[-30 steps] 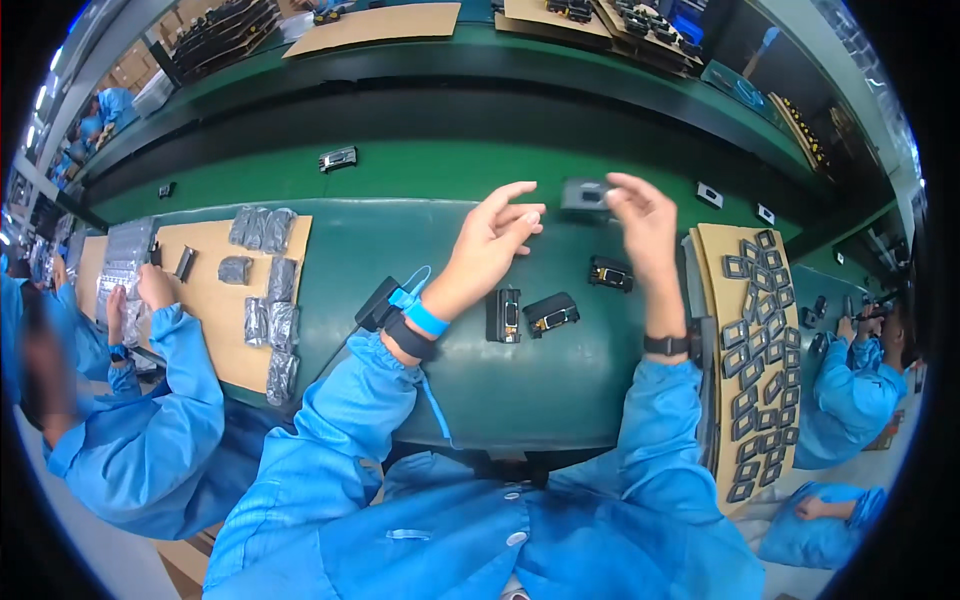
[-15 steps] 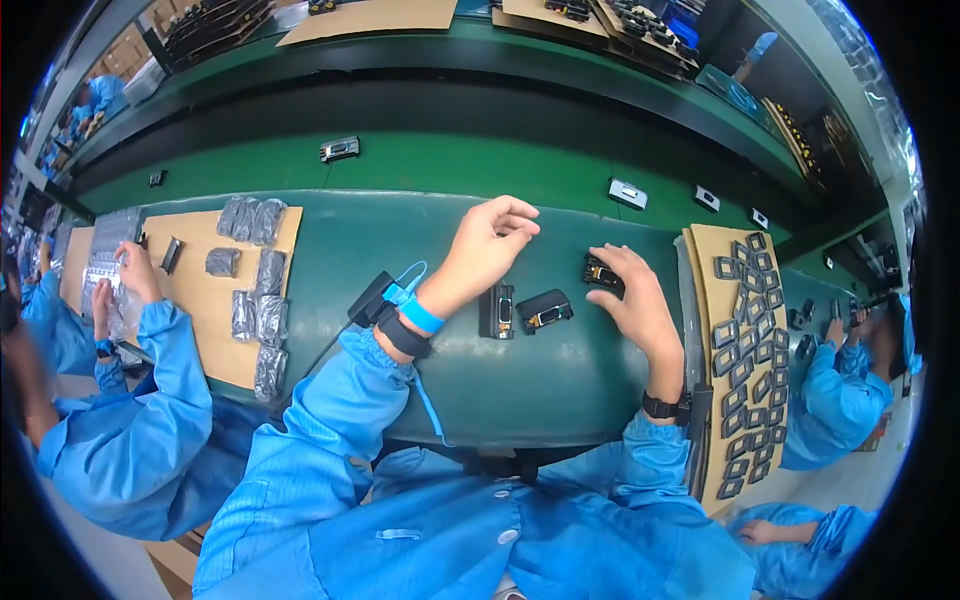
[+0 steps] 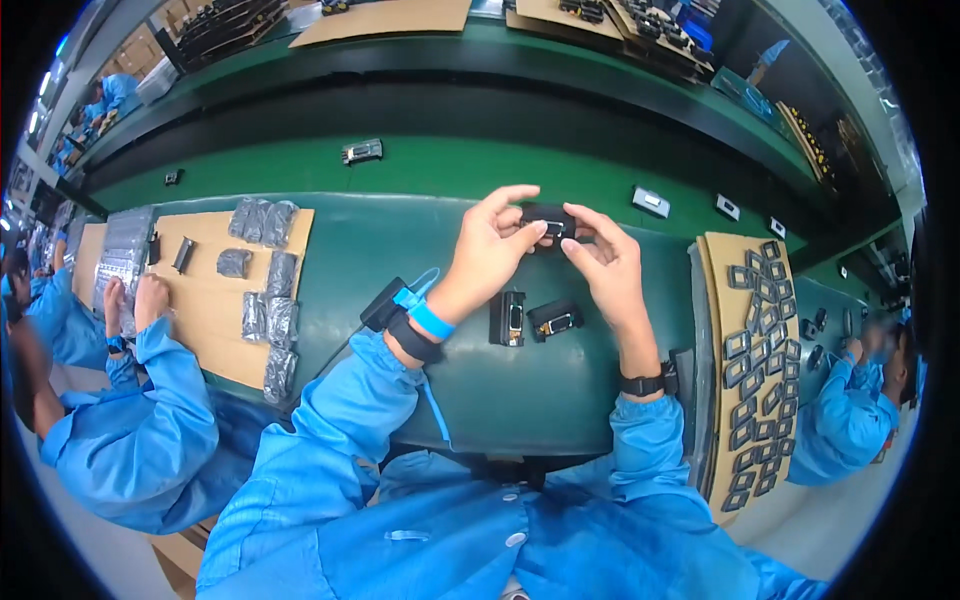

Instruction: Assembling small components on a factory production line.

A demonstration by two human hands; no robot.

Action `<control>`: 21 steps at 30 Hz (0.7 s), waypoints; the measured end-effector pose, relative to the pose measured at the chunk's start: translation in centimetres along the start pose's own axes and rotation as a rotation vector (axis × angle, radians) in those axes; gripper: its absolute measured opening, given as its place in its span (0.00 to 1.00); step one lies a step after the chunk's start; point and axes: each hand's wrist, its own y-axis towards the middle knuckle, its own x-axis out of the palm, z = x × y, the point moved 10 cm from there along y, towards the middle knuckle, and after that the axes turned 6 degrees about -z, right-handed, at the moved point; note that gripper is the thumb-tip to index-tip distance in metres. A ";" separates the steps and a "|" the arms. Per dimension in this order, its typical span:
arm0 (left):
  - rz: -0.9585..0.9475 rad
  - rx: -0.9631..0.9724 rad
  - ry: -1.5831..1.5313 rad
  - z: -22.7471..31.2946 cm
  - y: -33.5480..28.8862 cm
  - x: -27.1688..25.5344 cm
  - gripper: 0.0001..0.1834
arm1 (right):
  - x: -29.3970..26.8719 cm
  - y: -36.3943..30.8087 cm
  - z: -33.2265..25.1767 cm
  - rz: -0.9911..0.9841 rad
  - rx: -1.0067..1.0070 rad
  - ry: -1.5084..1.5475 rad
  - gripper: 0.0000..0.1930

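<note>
A small black electronic device point(image 3: 549, 214) with a light window in its face is held up over the far part of the green mat point(image 3: 560, 400). My left hand point(image 3: 492, 245) grips its left end, thumb on the face. From the other side, my right hand point(image 3: 607, 258) holds its right end between thumb and fingers. Its back is hidden. Nearer to me, two similar devices lie on the mat: one upright in view point(image 3: 517, 320), the other tilted sideways point(image 3: 555, 319) beside it. A blue strap point(image 3: 430, 318) circles my left wrist.
Rows of black frames cover a cardboard sheet point(image 3: 715, 300) at right. Beyond the mat, a green belt point(image 3: 500, 170) carries a grey-black unit point(image 3: 362, 151) and silver-faced units point(image 3: 651, 201). At left, a co-worker's hands point(image 3: 150, 300) work by wrapped parcels point(image 3: 282, 320) on cardboard.
My right hand has lifted the device from the mat's right side and brought it left and away from me. My left hand has closed on its other end.
</note>
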 end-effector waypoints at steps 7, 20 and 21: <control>-0.013 0.014 0.083 0.1 0.0 -0.1 0.15 | -0.6 -0.1 1.9 0.089 0.088 0.061 0.16; -0.014 0.043 0.128 1.0 -0.4 0.8 0.18 | -0.3 -0.3 0.9 0.110 -0.036 -0.011 0.14; -0.008 0.035 0.124 0.8 -0.3 1.1 0.17 | -0.4 -0.5 0.2 0.119 -0.063 -0.092 0.12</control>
